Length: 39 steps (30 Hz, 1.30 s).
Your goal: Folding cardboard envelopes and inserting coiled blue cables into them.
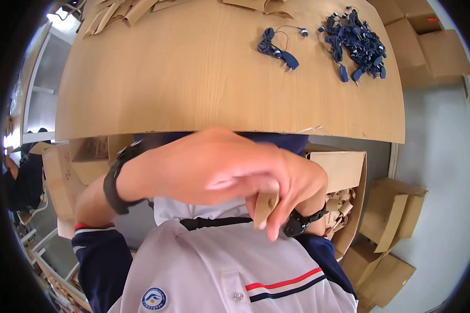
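Note:
Close to my torso, just below the table's front edge, my two hands meet. My right hand is closed on a small folded piece of brown cardboard, which sticks out between its fingers. My left hand reaches across from the left, its back upward and smeared by motion. Its fingertips come up against the right hand near the top of the cardboard piece and are mostly hidden. Beyond them on the table lies one coiled dark earphone cable with a round earpiece and a blue pronged plug.
A heap of similar cables lies at the table's far right. Flat cardboard pieces are along its far left. Below the table's right side stands an open carton holding folded cardboard pieces. More cartons stand on the floor at right.

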### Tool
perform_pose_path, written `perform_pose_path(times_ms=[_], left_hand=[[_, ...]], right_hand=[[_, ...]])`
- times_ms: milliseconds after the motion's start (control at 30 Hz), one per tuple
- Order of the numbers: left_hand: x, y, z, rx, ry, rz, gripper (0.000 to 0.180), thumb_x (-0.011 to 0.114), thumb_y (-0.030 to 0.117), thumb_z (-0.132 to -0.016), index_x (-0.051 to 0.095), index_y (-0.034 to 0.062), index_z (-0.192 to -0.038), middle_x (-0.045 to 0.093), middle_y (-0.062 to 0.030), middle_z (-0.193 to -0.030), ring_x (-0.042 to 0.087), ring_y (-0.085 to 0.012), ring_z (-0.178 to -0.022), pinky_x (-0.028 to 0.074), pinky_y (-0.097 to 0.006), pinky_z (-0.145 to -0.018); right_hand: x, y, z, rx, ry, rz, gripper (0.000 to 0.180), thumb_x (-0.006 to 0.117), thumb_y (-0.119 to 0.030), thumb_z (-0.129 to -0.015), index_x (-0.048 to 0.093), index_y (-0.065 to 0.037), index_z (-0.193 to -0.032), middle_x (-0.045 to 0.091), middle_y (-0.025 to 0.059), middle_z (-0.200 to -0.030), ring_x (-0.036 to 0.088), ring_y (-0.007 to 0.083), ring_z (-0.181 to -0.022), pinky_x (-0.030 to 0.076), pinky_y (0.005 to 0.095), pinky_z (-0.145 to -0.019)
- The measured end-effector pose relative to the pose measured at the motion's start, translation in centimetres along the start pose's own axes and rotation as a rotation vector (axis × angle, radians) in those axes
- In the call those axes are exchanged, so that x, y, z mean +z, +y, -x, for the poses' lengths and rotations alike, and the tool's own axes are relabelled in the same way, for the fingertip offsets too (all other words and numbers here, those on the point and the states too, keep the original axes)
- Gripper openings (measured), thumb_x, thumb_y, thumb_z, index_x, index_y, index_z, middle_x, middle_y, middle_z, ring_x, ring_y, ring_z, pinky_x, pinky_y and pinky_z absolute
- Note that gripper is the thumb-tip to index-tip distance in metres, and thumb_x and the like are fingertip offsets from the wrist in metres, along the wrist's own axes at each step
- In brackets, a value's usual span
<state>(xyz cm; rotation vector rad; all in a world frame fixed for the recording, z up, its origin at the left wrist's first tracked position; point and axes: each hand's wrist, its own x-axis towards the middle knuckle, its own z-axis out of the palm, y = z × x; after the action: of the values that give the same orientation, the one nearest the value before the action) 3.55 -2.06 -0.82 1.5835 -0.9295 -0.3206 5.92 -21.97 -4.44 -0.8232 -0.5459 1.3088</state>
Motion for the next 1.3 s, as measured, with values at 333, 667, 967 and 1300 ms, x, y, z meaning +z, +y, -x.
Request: perform_pose_path(times_ms=[333, 667, 967, 1300], left_hand=[[2.5, -1.0, 1.0, 0.540, 0.466, -0.698, 0.062, 0.088, 0.023, -0.064, 0.058, 0.0004, -0.114, 0.067, -0.0139, -0.110, 0.066, -0.0339, -0.101, 0.053, -0.049, -0.090], [-1.6, -0.1, 3.1, -0.065, 0.377, -0.863, 0.091, 0.075, 0.038, -0.078, 0.030, -0.0085, -0.143, 0.055, -0.0292, -0.130, 0.055, -0.0401, -0.122, 0.025, -0.051, -0.113], [-2.5, -4.5, 6.5, -0.132, 0.834, -0.394, 0.083, 0.066, 0.021, -0.086, 0.012, -0.0093, -0.141, 0.061, -0.0224, -0.117, 0.057, -0.0339, -0.113, 0.033, -0.044, -0.107], [-2.9, 3.7, 4.5, -0.253, 0.333, -0.696, 0.043, 0.066, 0.007, -0.078, 0.053, -0.0034, -0.118, 0.064, -0.0169, -0.113, 0.059, -0.0334, -0.104, 0.047, -0.042, -0.091]], right_hand=[[4.4, 2.4, -2.0, -0.452, 0.214, -0.226, 0.086, 0.083, -0.056, -0.067, 0.047, 0.004, -0.119, 0.058, 0.0061, -0.102, 0.057, 0.0132, -0.087, 0.045, 0.0259, -0.074], [1.0, 4.7, 19.7, -0.813, 2.088, 1.710, 0.061, 0.047, -0.052, -0.097, 0.052, 0.006, -0.113, 0.064, 0.0150, -0.094, 0.063, 0.0250, -0.089, 0.051, 0.0391, -0.079], [-1.1, 13.5, 23.7, -0.194, 2.202, 1.387, 0.055, 0.063, 0.001, -0.088, 0.041, 0.003, -0.138, 0.054, 0.0191, -0.131, 0.056, 0.0269, -0.117, 0.045, 0.0358, -0.099], [-5.3, -7.2, -0.1, -0.268, 1.063, 1.895, 0.024, 0.067, -0.005, -0.083, 0.063, -0.001, -0.106, 0.063, 0.0081, -0.087, 0.061, 0.0153, -0.080, 0.048, 0.0258, -0.073]])
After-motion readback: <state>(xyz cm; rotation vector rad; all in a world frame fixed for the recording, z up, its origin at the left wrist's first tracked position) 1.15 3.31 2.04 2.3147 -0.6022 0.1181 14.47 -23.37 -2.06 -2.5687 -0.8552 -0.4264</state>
